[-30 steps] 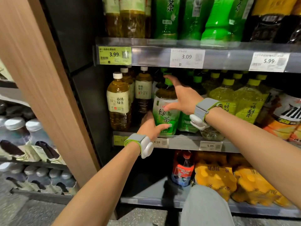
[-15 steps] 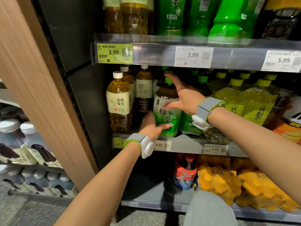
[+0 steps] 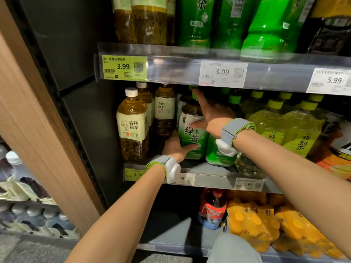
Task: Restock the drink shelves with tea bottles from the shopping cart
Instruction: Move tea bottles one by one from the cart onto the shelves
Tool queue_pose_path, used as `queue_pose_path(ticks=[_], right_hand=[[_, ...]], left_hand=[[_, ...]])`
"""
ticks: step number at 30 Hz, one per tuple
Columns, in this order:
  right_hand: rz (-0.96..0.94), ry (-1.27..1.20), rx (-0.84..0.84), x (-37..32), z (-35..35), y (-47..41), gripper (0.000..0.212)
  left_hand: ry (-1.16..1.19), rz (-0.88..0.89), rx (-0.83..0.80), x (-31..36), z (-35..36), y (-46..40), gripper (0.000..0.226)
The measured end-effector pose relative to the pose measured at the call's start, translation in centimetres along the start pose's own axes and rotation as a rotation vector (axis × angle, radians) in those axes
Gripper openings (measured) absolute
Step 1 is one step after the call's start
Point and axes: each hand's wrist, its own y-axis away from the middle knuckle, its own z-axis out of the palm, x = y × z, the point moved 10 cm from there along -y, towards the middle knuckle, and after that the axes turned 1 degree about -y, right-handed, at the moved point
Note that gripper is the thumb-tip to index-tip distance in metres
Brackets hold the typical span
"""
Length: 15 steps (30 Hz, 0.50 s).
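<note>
1. Shelving (image 3: 212,173) of dark metal holds rows of drinks, with price tags reading 3.99 (image 3: 124,67), 3.09 (image 3: 222,73) and 5.99 (image 3: 331,80) on the rail above the middle tier.
2. Orange drink packs (image 3: 252,224) fill the bottom tier on the right, and yellow-capped bottles (image 3: 269,128) crowd the middle tier's right side.
3. Pale-labelled tea bottles (image 3: 133,126) with white caps stand at the middle tier's left end.
4. Green tea bottle (image 3: 191,130), green-labelled and upright, stands on the middle tier just right of them, at the front edge.
5. Left hand (image 3: 175,147) cups the bottle's lower left side, thumb curled across the label.
6. Right hand (image 3: 210,112) presses its upper right side, fingers spread and nearly straight, forefinger reaching up past the cap.
</note>
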Motion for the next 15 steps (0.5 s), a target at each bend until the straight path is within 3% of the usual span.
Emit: queue_pose_path(ticks=[6,10,15], right_hand=[[-0.013,-0.011,-0.045,-0.5,-0.5,2.8,0.083],[0.018,-0.055,-0.118,-0.3,-2.4,6.3,0.036],[0.058,-0.234,-0.205,-0.3,-7.6,10.5,0.046]], left_hand=[[-0.086,-0.075,-0.044,0.3,-1.4,2.1,0.063],[-0.028,-0.143,-0.125,2.6,-2.9,6.1,0.057],[-0.058,-0.218,-0.203,8.6,-7.0,11.1,0.058]])
